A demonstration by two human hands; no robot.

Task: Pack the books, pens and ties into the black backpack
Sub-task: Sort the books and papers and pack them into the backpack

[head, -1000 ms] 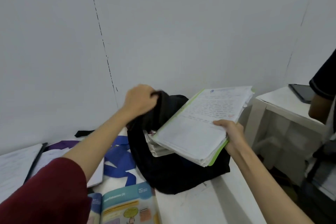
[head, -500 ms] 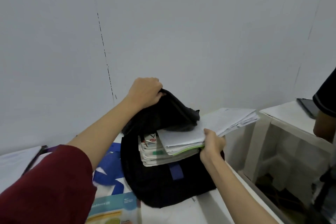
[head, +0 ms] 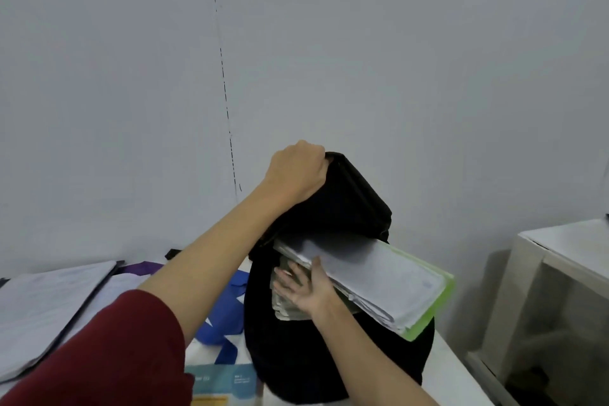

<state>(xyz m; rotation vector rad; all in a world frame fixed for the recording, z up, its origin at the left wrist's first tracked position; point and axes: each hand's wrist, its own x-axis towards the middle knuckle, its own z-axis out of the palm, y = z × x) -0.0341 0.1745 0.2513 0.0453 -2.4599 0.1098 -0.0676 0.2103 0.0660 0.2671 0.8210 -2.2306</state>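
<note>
Where white table meets grey wall: left grip holding black backpack, right grip wide against books.

Dim, even light; soft blur throughout, edges bowed.

Nothing readable: the teal book carries small print, perhaps a "(1)", too blurred to tell.

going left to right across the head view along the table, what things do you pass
white papers → purple tie → blue tie → black backpack → green-backed book sticking out of it → white side table
</note>
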